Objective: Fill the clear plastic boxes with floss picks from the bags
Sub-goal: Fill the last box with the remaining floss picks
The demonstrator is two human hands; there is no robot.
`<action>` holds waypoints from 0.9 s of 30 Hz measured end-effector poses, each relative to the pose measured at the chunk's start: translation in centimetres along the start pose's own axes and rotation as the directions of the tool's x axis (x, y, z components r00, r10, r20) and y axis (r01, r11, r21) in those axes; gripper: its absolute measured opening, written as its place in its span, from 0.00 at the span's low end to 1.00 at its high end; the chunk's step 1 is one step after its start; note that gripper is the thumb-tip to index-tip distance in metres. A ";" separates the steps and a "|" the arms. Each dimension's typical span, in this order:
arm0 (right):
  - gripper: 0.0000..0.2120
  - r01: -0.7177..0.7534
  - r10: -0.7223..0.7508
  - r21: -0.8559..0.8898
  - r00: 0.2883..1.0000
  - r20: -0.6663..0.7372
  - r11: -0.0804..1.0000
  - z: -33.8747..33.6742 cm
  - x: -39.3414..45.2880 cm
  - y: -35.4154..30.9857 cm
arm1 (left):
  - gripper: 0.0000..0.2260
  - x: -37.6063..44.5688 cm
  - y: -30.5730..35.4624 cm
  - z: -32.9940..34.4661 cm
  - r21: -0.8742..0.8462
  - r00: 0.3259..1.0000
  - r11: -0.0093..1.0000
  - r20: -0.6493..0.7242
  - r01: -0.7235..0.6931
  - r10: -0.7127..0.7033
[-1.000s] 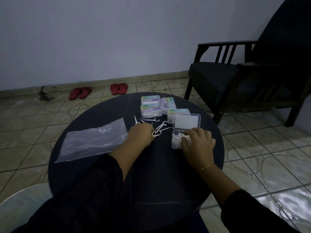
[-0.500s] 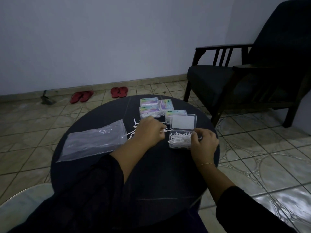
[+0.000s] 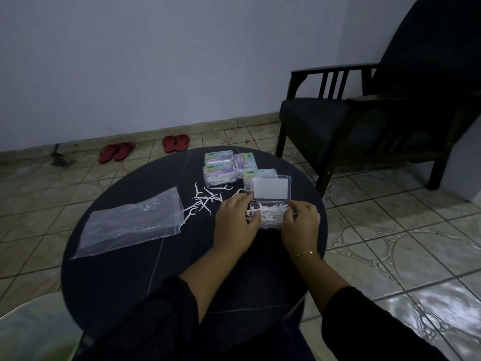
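An open clear box [image 3: 268, 223] lies on the round dark table [image 3: 135, 272], its lid [image 3: 271, 191] tilted up behind it and white floss picks [image 3: 270, 212] piled inside. My left hand [image 3: 234, 225] is at the box's left edge, fingers curled, pinching a few picks over the rim. On the right side, my right hand [image 3: 300, 222] grips the box with curled fingers. Loose floss picks [image 3: 203, 201] are scattered left of the box. A clear plastic bag [image 3: 132, 220] lies flat further left.
Several closed, filled boxes [image 3: 221, 168] with coloured labels stand at the table's far side behind the open lid. A dark armchair [image 3: 364, 118] is at the right. Red sandals [image 3: 175, 143] lie on the tiled floor by the wall.
My left hand left the loose picks and came right to the box's left edge. My right hand slid off the top of the box to grip its right side.
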State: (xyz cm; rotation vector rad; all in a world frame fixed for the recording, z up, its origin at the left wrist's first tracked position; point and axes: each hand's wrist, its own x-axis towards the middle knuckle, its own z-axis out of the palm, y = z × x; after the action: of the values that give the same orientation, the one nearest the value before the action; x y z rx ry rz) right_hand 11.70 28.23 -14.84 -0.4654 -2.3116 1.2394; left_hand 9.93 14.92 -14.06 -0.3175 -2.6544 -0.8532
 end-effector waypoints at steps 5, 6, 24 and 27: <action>0.16 0.084 -0.074 -0.140 0.994 0.075 0.987 0.1 -0.3 -0.2 | 0.24 -2.0 0.0 0.7 0.129 0.994 0.991 0.093 0.037 -0.049; 0.17 0.108 -0.096 -0.165 0.992 0.080 0.980 0.2 -0.3 -0.1 | 0.24 -1.9 0.0 0.6 0.136 0.993 0.991 0.115 0.018 -0.034; 0.21 0.384 -0.254 -0.394 0.904 0.343 0.835 0.1 -1.1 -0.7 | 0.24 -2.2 0.3 0.4 0.180 0.985 0.984 0.169 0.002 -0.033; 0.22 0.417 -0.234 -0.418 0.876 0.422 0.807 0.4 -1.0 -0.5 | 0.21 -2.1 0.3 0.6 0.207 0.986 0.978 0.167 -0.029 -0.007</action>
State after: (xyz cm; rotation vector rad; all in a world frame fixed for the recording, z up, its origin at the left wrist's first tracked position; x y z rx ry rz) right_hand 12.21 27.18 -14.86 0.0233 -2.8726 0.5720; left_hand 11.82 15.29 -15.15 -0.3644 -2.8638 -0.5581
